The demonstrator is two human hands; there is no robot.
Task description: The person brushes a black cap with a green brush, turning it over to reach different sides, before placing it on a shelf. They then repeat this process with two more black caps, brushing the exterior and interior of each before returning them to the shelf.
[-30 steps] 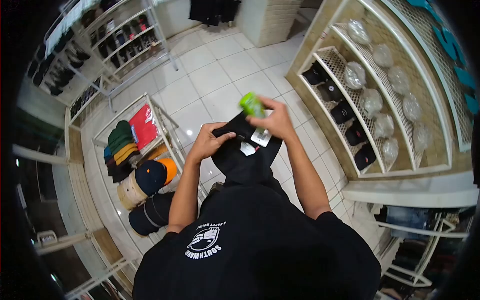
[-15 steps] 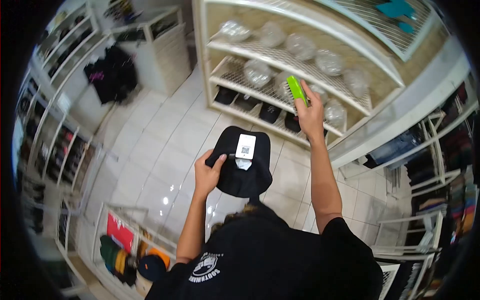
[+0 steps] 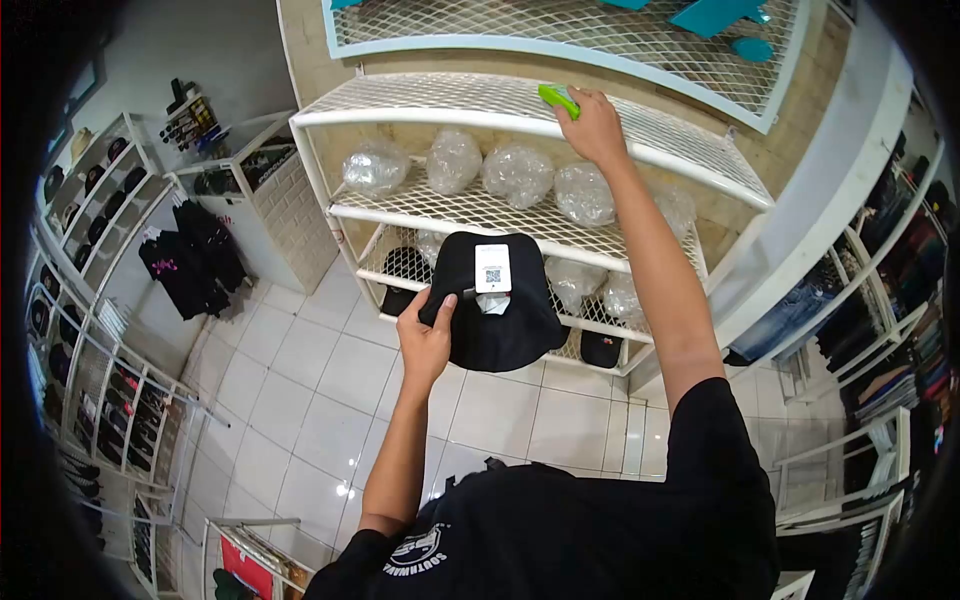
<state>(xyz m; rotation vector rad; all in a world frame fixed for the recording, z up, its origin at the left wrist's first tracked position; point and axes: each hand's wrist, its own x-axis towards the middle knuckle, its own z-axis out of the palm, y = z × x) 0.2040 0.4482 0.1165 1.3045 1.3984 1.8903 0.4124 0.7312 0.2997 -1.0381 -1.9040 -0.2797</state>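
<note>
My left hand point(image 3: 425, 338) grips a black cap point(image 3: 500, 335) by its left edge, thumb on top and fingers underneath. A white tag point(image 3: 492, 268) with a square code lies on the cap, with a crumpled white label just below it. My right hand point(image 3: 594, 125) reaches out to the top shelf point(image 3: 440, 95), its fingers closed round a bright green brush point(image 3: 558, 100). The brush is right over the shelf's white mesh, its bristles hidden from this angle.
Clear plastic-wrapped bundles point(image 3: 517, 175) line the shelf below, and dark caps point(image 3: 600, 348) sit lower down. Black shirts point(image 3: 190, 262) hang at the left by a white brick counter point(image 3: 280, 205). Folded clothes point(image 3: 890, 385) fill racks at the right. White tiles point(image 3: 300, 400) cover the floor.
My right hand has carried the green brush forward and up to the top shelf. The view has moved nearer the shelves. The black cap stays in my left hand.
</note>
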